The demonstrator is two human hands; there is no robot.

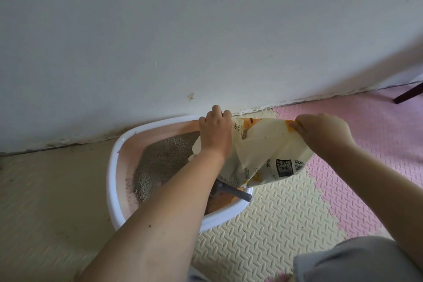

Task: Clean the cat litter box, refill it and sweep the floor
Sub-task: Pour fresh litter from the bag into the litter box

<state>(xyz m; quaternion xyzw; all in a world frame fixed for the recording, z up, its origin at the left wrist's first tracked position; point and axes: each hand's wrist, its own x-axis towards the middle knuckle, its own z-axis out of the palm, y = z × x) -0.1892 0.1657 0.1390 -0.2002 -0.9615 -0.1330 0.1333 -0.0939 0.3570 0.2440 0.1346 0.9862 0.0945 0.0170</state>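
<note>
The litter bag is held over the litter box, its long axis running left to right. One end is gripped by the left hand, and the other is pinched by the right hand. The litter is piled just left of it. A grey scoop is parked underneath and could probably get buried.

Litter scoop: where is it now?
Head view, lower centre: the scoop lies in the litter box, near-right corner, under the bag, handle on the rim.

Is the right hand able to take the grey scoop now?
Probably not yet: the right hand grips the litter bag, which hangs over the scoop. Only its handle end shows at the box rim.
</note>
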